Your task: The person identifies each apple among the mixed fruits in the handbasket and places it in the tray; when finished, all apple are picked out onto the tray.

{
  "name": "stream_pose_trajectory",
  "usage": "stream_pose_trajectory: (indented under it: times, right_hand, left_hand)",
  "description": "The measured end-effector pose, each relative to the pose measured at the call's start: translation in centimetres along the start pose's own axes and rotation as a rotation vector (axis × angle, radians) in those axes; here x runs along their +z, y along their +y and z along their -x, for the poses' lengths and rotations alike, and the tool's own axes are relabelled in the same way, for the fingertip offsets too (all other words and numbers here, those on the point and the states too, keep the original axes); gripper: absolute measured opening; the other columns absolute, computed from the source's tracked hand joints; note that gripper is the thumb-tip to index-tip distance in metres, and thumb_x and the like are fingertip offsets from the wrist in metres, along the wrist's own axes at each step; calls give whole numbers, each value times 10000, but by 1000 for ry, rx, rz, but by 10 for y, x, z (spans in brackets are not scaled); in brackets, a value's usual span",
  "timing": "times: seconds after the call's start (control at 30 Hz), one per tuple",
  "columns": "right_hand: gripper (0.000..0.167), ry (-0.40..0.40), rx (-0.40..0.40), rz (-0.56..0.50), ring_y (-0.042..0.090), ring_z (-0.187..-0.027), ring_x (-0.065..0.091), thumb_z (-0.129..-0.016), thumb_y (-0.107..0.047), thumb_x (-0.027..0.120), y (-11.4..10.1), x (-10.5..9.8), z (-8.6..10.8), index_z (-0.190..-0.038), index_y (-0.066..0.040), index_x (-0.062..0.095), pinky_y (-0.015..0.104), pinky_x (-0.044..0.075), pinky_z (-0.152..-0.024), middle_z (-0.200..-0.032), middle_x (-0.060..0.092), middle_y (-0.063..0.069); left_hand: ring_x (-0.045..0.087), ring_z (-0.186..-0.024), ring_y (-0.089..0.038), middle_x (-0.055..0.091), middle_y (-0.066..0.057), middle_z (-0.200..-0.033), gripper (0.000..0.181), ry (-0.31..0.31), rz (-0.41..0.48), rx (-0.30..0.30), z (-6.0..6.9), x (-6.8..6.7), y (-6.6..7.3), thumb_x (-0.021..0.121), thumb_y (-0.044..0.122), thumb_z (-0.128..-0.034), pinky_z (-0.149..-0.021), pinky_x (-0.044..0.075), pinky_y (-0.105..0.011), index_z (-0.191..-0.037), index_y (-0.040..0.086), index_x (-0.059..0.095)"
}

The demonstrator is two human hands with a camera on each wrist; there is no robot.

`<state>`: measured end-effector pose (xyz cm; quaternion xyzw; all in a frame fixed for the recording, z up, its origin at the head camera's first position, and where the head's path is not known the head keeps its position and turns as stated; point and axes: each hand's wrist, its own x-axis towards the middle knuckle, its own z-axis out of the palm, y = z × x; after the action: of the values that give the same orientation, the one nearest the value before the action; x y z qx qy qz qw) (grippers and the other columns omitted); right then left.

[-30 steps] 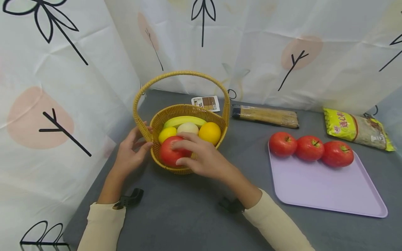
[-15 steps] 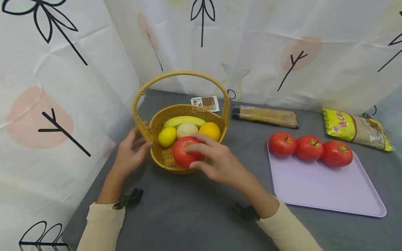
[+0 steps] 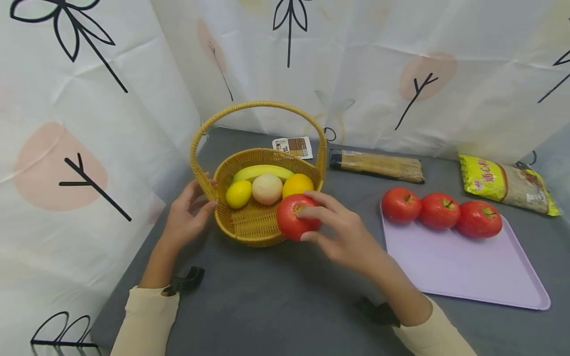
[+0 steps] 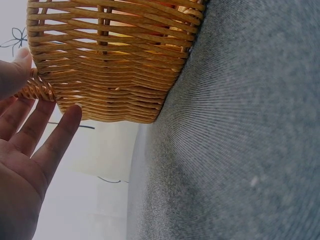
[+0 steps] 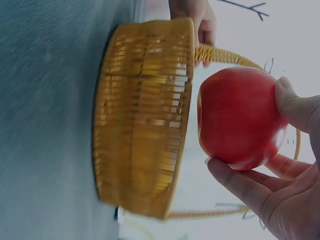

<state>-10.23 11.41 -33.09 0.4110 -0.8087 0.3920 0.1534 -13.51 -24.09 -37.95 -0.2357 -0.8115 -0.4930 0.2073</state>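
Observation:
A yellow wicker basket (image 3: pixel 254 225) with a tall arched handle stands on the left of the table. In it lie a banana (image 3: pixel 262 171), a lemon (image 3: pixel 238 194), a pale round peach-like fruit (image 3: pixel 267 189) and an orange (image 3: pixel 297 184). My left hand (image 3: pixel 184 215) holds the basket at the left foot of its handle, thumb on one side and fingers on the other. With fingertips and thumb, my right hand (image 3: pixel 347 237) grips a red apple (image 5: pixel 237 120) over the basket's right front rim. The right wrist view has this apple raised above the rim.
On the right, a lilac tray (image 3: pixel 445 267) bears three red apples (image 3: pixel 439 210) along its back edge. Behind are a pack of dry noodles (image 3: pixel 378 165), a yellow bag (image 3: pixel 507 185) and a small flat packet (image 3: pixel 293 147). Patterned white cloth (image 3: pixel 356 74) walls the table's back and left.
My right hand has carried the red apple rightward, from the basket's front left to its right rim, uncovering the basket's bottom. My left hand stays at the handle.

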Motion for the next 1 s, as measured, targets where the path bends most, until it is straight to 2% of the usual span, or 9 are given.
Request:
stream_pose_trajectory:
  times: [0.1, 0.17, 0.33, 0.47, 0.53, 0.6, 0.77, 0.9, 1.0]
  right_hand:
    - [496, -2, 47, 25, 272, -1249, 546, -762, -62, 865, 2, -11, 12, -1213, -147, 677, 442, 563, -918, -1412, 544, 122]
    - [497, -8, 82, 45, 261, -1259, 540, -764, -70, 865, 3, -17, 20, -1217, -156, 677, 411, 553, -939, -1423, 539, 112]
    - [482, -9, 135, 82, 261, -1273, 537, -766, -81, 864, 8, -30, 38, -1208, -156, 684, 254, 454, -1042, -1421, 547, 107]
    - [507, 15, 159, 99, 274, -1276, 531, -739, -39, 868, 14, -38, 53, -1202, -132, 686, 168, 396, -1055, -1398, 564, 120]
    - [531, 33, 182, 109, 276, -1275, 528, -721, -13, 870, 17, -42, 61, -1206, -122, 684, 143, 407, -1027, -1390, 570, 127]
    - [549, 51, 209, 123, 268, -1278, 525, -709, 6, 873, 20, -47, 68, -1210, -111, 681, 127, 433, -985, -1384, 575, 133]
    - [567, 91, 344, 108, 109, -1290, 488, -727, 45, 855, 26, -57, 89, -1242, -96, 664, 94, 480, -873, -1401, 559, 133]
    - [568, 123, 403, 121, 29, -1283, 460, -734, 69, 843, 30, -67, 104, -1250, -80, 657, 72, 478, -839, -1402, 552, 148]
    - [554, 136, 422, 144, -16, -1274, 446, -736, 83, 836, 33, -76, 112, -1238, -65, 657, 58, 471, -825, -1383, 561, 156]
  left_hand:
    - [605, -1166, -337, 592, -249, -1296, 727, 2, 6, -9, 2, 1, -14, 674, -210, -833, -915, 527, -200, -1487, -18, 423]
    - [608, -1179, -282, 596, -226, -1303, 735, 4, 8, -15, 2, 0, -18, 683, -189, -842, -918, 524, -194, -1499, 20, 426]
    - [599, -1200, -199, 600, -202, -1313, 723, 6, 18, -25, 3, 0, -21, 689, -150, -862, -925, 529, -216, -1506, 54, 432]
    - [594, -1205, -151, 601, -204, -1310, 730, 9, 11, -30, 4, 1, -21, 689, -174, -848, -921, 530, -214, -1500, 26, 429]
    - [599, -1199, -174, 602, -219, -1301, 725, 16, 13, -32, 3, 2, -19, 687, -190, -838, -916, 529, -205, -1490, -3, 431]
    - [606, -1186, -223, 599, -255, -1282, 706, 22, 13, -32, 2, 2, -8, 676, -205, -834, -914, 528, -200, -1476, -37, 434]
    - [595, -1142, -419, 588, -315, -1255, 647, 10, 6, -31, -2, 1, 17, 655, -214, -844, -914, 530, -207, -1440, -113, 426]
    - [579, -1124, -489, 583, -322, -1259, 648, -1, 7, -25, -4, 1, 18, 656, -225, -834, -916, 520, -190, -1429, -136, 415]
    - [592, -1138, -442, 584, -319, -1258, 647, 2, 3, -28, -3, 0, 18, 658, -223, -835, -918, 528, -208, -1429, -135, 417]
